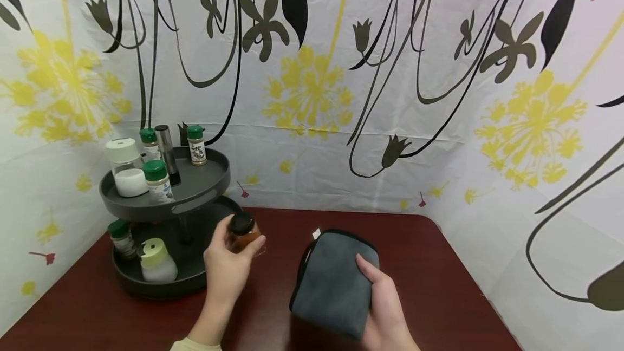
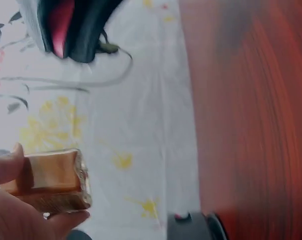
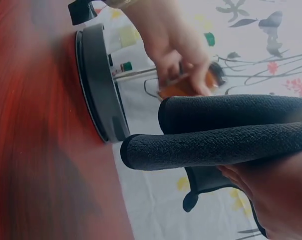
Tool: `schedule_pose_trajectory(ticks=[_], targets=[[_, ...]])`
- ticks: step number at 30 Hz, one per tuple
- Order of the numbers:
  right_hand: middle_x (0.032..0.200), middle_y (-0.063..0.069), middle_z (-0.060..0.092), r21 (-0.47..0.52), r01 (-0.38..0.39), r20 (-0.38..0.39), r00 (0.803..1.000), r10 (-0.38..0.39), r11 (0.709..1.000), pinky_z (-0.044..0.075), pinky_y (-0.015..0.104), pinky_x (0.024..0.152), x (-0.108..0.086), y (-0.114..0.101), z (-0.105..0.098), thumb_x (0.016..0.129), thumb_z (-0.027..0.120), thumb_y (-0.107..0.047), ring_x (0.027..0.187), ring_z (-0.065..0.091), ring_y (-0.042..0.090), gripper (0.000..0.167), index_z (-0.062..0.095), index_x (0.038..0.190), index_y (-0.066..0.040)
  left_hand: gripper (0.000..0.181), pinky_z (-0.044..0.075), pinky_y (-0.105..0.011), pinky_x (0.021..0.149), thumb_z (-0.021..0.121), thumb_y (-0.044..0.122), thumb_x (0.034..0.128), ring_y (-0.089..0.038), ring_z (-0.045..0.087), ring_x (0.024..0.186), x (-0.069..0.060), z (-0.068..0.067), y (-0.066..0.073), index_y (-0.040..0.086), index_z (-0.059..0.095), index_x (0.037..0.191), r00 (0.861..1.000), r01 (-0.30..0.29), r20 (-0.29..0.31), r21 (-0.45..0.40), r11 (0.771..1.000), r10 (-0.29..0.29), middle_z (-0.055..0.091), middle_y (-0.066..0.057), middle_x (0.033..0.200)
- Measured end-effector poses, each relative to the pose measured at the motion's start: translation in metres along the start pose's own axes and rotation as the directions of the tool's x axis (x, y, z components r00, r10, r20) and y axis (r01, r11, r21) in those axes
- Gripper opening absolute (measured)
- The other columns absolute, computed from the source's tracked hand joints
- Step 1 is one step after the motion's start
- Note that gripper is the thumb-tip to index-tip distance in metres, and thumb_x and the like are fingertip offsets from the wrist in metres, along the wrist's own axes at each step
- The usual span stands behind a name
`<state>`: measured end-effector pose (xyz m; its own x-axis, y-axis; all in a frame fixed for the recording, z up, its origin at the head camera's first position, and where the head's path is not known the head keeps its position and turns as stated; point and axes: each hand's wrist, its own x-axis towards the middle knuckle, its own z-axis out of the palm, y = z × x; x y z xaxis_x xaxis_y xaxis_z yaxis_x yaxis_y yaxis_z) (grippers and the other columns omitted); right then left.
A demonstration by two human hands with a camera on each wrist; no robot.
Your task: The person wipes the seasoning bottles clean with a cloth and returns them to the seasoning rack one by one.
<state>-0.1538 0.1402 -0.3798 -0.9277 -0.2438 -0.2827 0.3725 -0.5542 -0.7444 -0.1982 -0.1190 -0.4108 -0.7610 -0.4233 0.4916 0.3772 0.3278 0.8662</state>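
Note:
My left hand (image 1: 228, 265) pinches a small glass spice jar (image 1: 245, 239) with a black lid, between thumb and fingers, above the table. Its orange-brown filling shows in the left wrist view, where the square-edged jar (image 2: 56, 171) lies sideways in the picture. To the right, my right hand (image 1: 385, 305) grips a dark blue-grey fabric pouch (image 1: 336, 280), thumb on its front face. The pouch (image 2: 81, 30) shows a pink-red inside in the left wrist view. Jar and pouch are apart in the head view.
A dark two-tier turntable (image 1: 205, 197) stands left on the red-brown table (image 1: 419, 264). Several green-capped spice jars, including one jar (image 1: 197, 148), a white-lidded jar (image 1: 128, 169) and a dark cylinder (image 1: 167, 153) stand on top. A yellow-green-lidded container (image 1: 157, 261) sits below. Patterned fabric (image 1: 312, 177) hangs behind.

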Motion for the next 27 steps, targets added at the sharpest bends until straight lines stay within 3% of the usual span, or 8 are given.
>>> schedule_pose_trajectory(ticks=[4,7,12,16,19,23,27], targets=[[0.174,0.001,0.01,-0.011,-0.001,-0.004,1.0,0.001,1.0,0.042,0.038,0.125,0.004,-0.002,-0.008,0.109,0.051,-0.058,0.144,0.044,0.015,0.091,-0.005,0.171,-0.022,0.057,0.063,-0.045,0.095,0.091,0.012,0.0863,-0.035,0.076,0.115,0.015,-0.009,-0.016,0.007,0.063,0.136,0.997,0.073,-0.004,0.099,0.992,-0.073,0.076,-0.018,0.127],[0.175,0.002,0.008,-0.007,-0.013,-0.001,1.0,0.013,1.0,0.042,0.039,0.125,0.004,-0.003,-0.012,0.108,0.051,-0.059,0.142,0.048,0.014,0.092,-0.006,0.171,-0.022,0.058,0.058,-0.058,0.101,0.09,0.017,0.0877,-0.039,0.074,0.117,0.025,-0.014,-0.025,0.005,0.061,0.137,0.991,0.132,0.003,0.17,0.977,-0.134,0.075,-0.021,0.13],[0.173,0.002,0.012,-0.021,-0.016,0.003,1.0,0.016,1.0,0.042,0.04,0.125,0.004,-0.004,-0.015,0.108,0.053,-0.059,0.134,0.056,0.012,0.091,-0.003,0.17,-0.023,0.066,0.052,-0.065,0.101,0.088,0.024,0.0892,-0.047,0.066,0.122,0.042,-0.026,-0.039,0.002,0.057,0.143,0.981,0.188,-0.002,0.287,0.939,-0.196,0.07,-0.028,0.134],[0.177,0.004,0.004,-0.02,-0.018,0.001,1.0,0.018,1.0,0.041,0.04,0.126,0.004,-0.004,-0.014,0.109,0.051,-0.057,0.148,0.041,0.018,0.092,-0.008,0.171,-0.023,0.069,0.05,-0.069,0.098,0.087,0.027,0.0894,-0.051,0.064,0.12,0.052,-0.035,-0.047,0.002,0.056,0.145,0.975,0.209,-0.011,0.367,0.906,-0.22,0.068,-0.031,0.132],[0.179,0.006,-0.002,-0.011,-0.018,-0.001,1.0,0.018,1.0,0.04,0.041,0.126,0.005,-0.004,-0.014,0.109,0.049,-0.057,0.151,0.034,0.021,0.093,-0.012,0.171,-0.023,0.07,0.051,-0.069,0.096,0.086,0.029,0.0902,-0.054,0.064,0.118,0.059,-0.036,-0.053,0.001,0.053,0.146,0.969,0.207,0.039,0.421,0.883,-0.245,0.066,-0.033,0.132],[0.178,0.006,0.005,-0.021,-0.019,0.005,1.0,0.02,1.0,0.041,0.042,0.126,0.006,-0.001,-0.015,0.11,0.048,-0.057,0.138,0.051,0.015,0.092,-0.01,0.171,-0.022,0.072,0.053,-0.069,0.094,0.083,0.03,0.0914,-0.057,0.064,0.115,0.061,-0.035,-0.062,-0.003,0.05,0.145,0.951,0.194,0.117,0.493,0.848,-0.285,0.065,-0.036,0.132],[0.176,0.006,0.009,-0.038,-0.018,-0.007,1.0,0.018,0.999,0.042,0.043,0.125,0.006,0.001,-0.015,0.11,0.048,-0.057,0.13,0.057,0.012,0.091,-0.009,0.171,-0.021,0.069,0.054,-0.069,0.092,0.083,0.029,0.0912,-0.058,0.065,0.11,0.06,-0.035,-0.069,-0.007,0.05,0.14,0.941,0.183,0.149,0.536,0.825,-0.305,0.065,-0.038,0.127]])
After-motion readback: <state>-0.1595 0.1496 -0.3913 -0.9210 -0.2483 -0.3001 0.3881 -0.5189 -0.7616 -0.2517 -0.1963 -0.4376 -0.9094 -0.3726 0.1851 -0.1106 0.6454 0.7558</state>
